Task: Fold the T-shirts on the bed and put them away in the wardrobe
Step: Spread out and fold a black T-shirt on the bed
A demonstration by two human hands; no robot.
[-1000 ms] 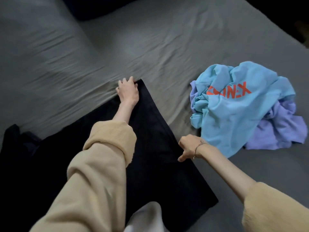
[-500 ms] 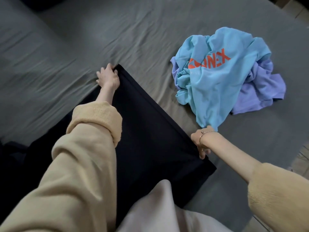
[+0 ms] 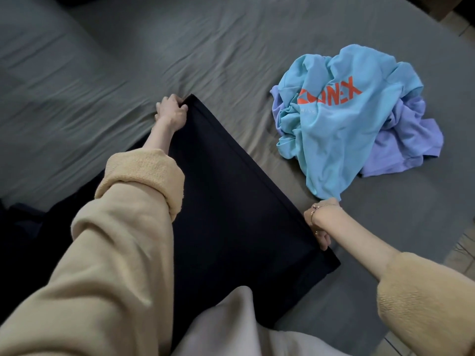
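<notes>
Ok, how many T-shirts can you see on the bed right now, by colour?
Black T-shirt, spread flat, both hands gripping its edge: 1
Light blue T-shirt with orange lettering, crumpled: 1
Lilac T-shirt, crumpled beneath the blue one: 1
Total: 3

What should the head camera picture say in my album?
Two hands grip a black T-shirt on the bed.

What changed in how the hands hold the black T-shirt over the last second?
The left hand, lying flat on the black T-shirt at its far corner, now grips it. The right hand slid along the edge toward the near corner and pinches there. The light blue T-shirt and purple T-shirt stayed crumpled.
</notes>
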